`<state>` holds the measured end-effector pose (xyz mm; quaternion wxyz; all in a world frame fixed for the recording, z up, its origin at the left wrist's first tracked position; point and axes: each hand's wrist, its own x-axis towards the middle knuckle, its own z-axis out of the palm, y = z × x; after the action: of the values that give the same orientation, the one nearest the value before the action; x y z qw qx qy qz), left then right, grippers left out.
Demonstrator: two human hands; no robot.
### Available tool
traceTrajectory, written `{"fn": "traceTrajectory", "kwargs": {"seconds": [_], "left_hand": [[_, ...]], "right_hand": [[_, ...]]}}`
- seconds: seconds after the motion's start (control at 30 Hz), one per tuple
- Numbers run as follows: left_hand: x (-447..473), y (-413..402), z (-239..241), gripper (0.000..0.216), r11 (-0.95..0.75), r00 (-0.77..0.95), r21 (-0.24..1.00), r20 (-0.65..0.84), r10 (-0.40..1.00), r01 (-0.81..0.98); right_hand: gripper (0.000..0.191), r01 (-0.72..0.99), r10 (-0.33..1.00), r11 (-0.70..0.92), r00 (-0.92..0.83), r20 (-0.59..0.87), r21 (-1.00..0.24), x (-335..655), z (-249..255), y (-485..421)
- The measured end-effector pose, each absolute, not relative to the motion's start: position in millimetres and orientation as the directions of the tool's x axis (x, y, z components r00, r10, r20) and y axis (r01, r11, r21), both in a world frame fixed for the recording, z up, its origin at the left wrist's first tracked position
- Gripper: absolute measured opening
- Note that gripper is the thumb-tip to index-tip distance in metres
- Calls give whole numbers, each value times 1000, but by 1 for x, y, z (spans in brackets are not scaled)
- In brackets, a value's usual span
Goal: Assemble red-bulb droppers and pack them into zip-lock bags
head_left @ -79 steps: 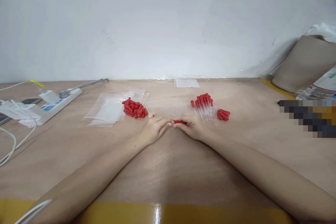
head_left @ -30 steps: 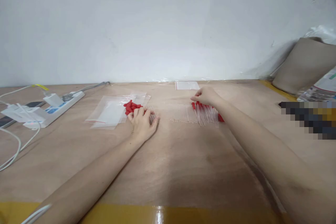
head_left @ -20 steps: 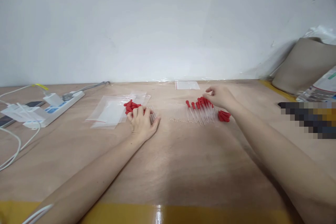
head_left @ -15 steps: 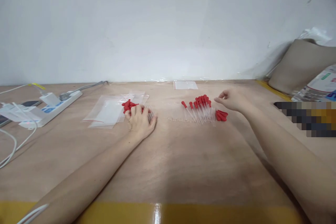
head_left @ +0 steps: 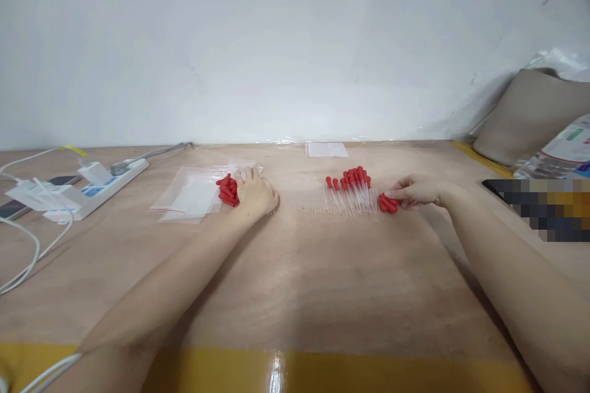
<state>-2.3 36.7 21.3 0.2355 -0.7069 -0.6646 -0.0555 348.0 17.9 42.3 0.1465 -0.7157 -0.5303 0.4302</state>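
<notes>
My left hand (head_left: 255, 193) lies palm down with its fingers stretched forward, over clear glass tubes that it mostly hides. Against its left side is a pile of red rubber dropper bulbs (head_left: 227, 190). At the right, my right hand (head_left: 417, 190) has thumb and fingertips closed on a red bulb in a smaller heap of red dropper bulbs (head_left: 388, 204). Between the hands lies a row of clear glass tubes (head_left: 308, 199). Its right part holds several droppers (head_left: 353, 187) with red bulbs on their far ends.
Clear zip bags (head_left: 187, 193) lie flat left of the bulb pile. A small white packet (head_left: 327, 150) rests near the wall. At the left are a power strip (head_left: 99, 193) with chargers and white cables. A grey-brown container (head_left: 530, 116) and a plastic-wrapped pack (head_left: 562, 150) stand at the right.
My right hand has come down and toward the small heap, its fingertips now on a red bulb. My left hand has slid right off the bulb pile onto the tubes.
</notes>
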Motion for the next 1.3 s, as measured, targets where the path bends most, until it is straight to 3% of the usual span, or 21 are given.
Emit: {"fn": "traceTrajectory", "kwargs": {"seconds": [0.2, 0.37, 0.5, 0.7, 0.77, 0.87, 1.0, 1.13, 1.3], "left_hand": [[5, 45, 19, 41, 39, 22, -197, 297, 955, 980], [11, 39, 27, 38, -27, 58, -81, 411, 910, 996], [13, 29, 34, 31, -152, 166, -72, 564, 809, 986], [-2, 6, 24, 21, -510, 469, -107, 585, 662, 853], [-9, -1, 16, 18, -612, 540, -113, 614, 576, 782], [-16, -9, 7, 15, -675, 556, -90, 651, 516, 732], [-16, -12, 2, 15, -668, 521, -17, 640, 564, 744], [-14, -10, 2, 16, -646, 504, 8, 618, 603, 764], [-14, -10, 1, 17, -659, 518, 14, 605, 604, 752]], "right_hand": [[19, 560, 863, -470, 130, -488, -683, 352, 35, 23], [19, 573, 866, -470, 149, -478, -671, 348, 34, 23], [17, 588, 873, -466, 185, -451, -661, 347, 37, 23], [15, 548, 881, -471, 253, -399, -691, 351, 46, 23], [12, 528, 925, -368, 289, -246, -766, 343, 53, 21], [21, 520, 955, -20, 262, 137, -854, 310, 56, 13], [17, 554, 827, 479, -25, 561, -681, 242, 33, -7], [14, 513, 740, 645, -235, 629, -566, 196, 0, -25], [10, 559, 725, 656, -281, 629, -507, 193, -11, -23]]}}
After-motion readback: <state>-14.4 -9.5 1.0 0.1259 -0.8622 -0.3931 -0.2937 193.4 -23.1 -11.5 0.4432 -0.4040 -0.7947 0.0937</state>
